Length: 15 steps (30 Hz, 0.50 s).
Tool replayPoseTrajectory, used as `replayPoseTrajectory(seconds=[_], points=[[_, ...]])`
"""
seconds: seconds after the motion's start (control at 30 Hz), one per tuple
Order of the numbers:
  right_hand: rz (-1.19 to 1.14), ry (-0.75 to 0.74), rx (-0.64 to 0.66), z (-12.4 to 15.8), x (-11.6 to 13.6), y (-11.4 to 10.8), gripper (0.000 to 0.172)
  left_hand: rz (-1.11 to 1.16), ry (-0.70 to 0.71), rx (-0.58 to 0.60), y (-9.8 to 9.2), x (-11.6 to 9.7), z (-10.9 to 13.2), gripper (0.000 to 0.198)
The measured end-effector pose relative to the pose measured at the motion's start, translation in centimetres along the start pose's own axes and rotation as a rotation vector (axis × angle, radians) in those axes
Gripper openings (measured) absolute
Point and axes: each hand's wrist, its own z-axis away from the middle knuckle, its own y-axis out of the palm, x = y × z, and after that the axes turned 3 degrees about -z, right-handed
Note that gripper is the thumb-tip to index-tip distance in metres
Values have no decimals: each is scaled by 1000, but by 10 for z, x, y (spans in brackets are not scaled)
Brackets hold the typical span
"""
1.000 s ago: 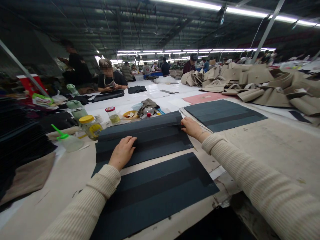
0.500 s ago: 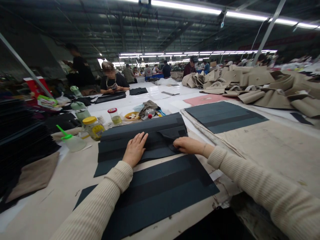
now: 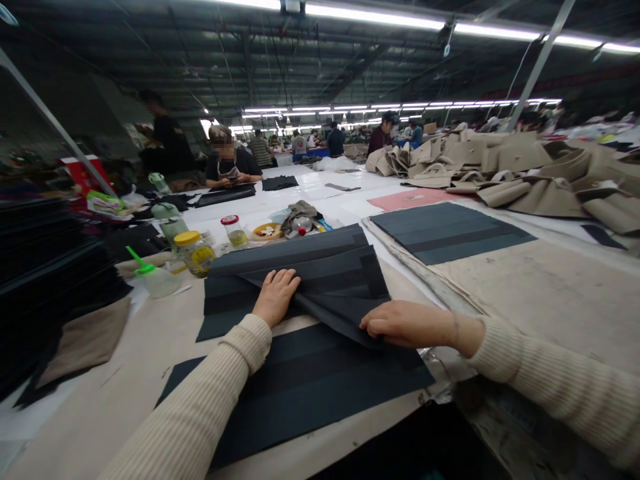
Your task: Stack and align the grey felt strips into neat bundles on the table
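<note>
My right hand (image 3: 395,325) pinches the near edge of a dark fabric panel (image 3: 345,308), whose right part is lifted and folded toward me. My left hand (image 3: 277,295) rests on the same panel near its middle, fingers stretched over it. Beneath lies the stack of dark blue-green panels (image 3: 227,303), each with a darker strip along it. Closer to me, another dark panel (image 3: 310,393) lies flat on the table, its upper right part covered by the lifted panel. The tip of my right thumb is partly hidden by the fold.
A similar panel (image 3: 450,230) lies on the right. Left stand a green-tipped squeeze bottle (image 3: 159,281), a yellow-lidded jar (image 3: 195,253) and a red-lidded jar (image 3: 233,233). Dark stacked material (image 3: 55,300) rises at far left; beige pieces (image 3: 505,163) pile up at right. A person (image 3: 231,160) sits across.
My right hand has drawn the panel's right part toward me, over the nearer panel. My left hand has shifted slightly right and up, staying on the fabric.
</note>
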Motion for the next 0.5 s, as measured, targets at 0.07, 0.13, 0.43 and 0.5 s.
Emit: replayPoseTrajectory(seconds=[0.07, 0.13, 0.43, 0.5], points=[[6, 35, -17, 7, -1, 3, 25, 5, 24, 36, -2, 1, 3, 31], [-15, 155, -118, 12, -14, 9, 37, -6, 37, 84, -4, 0, 6, 26], [-272, 693, -311, -4, -94, 20, 24, 24, -83, 313, -15, 14, 12, 31], [-325, 810, -311, -7, -93, 15, 28, 33, -126, 364, -17, 37, 20, 30]])
